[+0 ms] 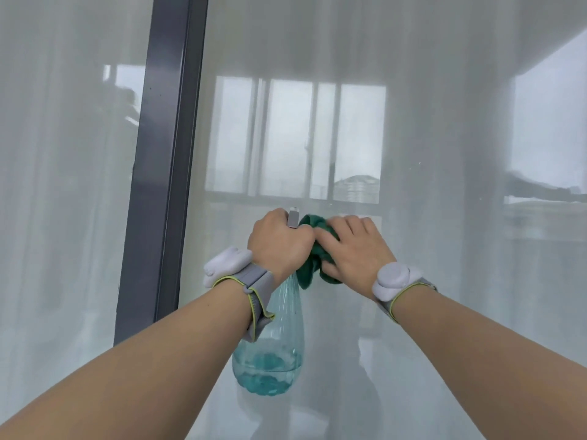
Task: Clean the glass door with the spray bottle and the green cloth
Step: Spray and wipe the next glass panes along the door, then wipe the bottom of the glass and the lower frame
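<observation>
The glass door (381, 138) fills the view in front of me, with white curtains and window reflections showing in it. My left hand (279, 242) grips the grey head of the spray bottle (270, 350), whose clear blue-tinted body hangs below my wrist with some liquid at the bottom. The nozzle points at the glass. Right beside it, my right hand (352, 249) presses the bunched green cloth (313, 265) flat against the glass, fingers spread over it. The two hands touch each other.
A dark grey vertical door frame (158, 173) runs down the left of the pane. More glass with a curtain behind it lies to its left. Both wrists wear grey bands with white sensor pods.
</observation>
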### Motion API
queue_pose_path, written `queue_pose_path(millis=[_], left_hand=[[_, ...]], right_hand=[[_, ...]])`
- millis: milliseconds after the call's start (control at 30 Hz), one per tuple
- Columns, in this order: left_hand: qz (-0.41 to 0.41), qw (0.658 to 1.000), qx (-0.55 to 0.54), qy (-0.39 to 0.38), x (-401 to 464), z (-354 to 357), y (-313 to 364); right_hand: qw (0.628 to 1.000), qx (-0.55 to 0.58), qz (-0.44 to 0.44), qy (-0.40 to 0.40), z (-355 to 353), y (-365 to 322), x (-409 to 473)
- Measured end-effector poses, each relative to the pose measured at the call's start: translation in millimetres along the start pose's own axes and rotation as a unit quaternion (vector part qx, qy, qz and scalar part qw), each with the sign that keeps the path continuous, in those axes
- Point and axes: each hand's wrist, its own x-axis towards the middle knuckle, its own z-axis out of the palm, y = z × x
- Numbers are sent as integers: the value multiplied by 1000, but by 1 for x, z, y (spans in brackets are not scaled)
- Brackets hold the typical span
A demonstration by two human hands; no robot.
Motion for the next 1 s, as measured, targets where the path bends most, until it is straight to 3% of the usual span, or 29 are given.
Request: queue_pose_path(millis=[133,200,300,500,633,700,867,1000], left_hand=[[-4,1000,2,-11,6,-10,4],[-10,1000,7,-22,7,-16,3],[-14,1000,-6,-27,11,-19,3],[-2,999,-21,-48,1,-11,-8],[-9,999,-18,-44,-3,-9,-18],[-8,999,-9,-41,-3,-10,-19],[-2,1000,5,-29,4,-17,-14],[2,1000,4,-30,4,-19,-13]], right_hand=[[986,-28,166,10,-13,23,47],[981,-31,192,7,-15,24,56],[981,-39,188,17,-12,15,47],[998,-22,56,32,0,-10,20],[999,-25,31,30,0,-9,20],[997,-30,62,28,-2,-1,25],[962,-7,270,40,-8,7,45],[970,-43,231,61,0,-5,36]])
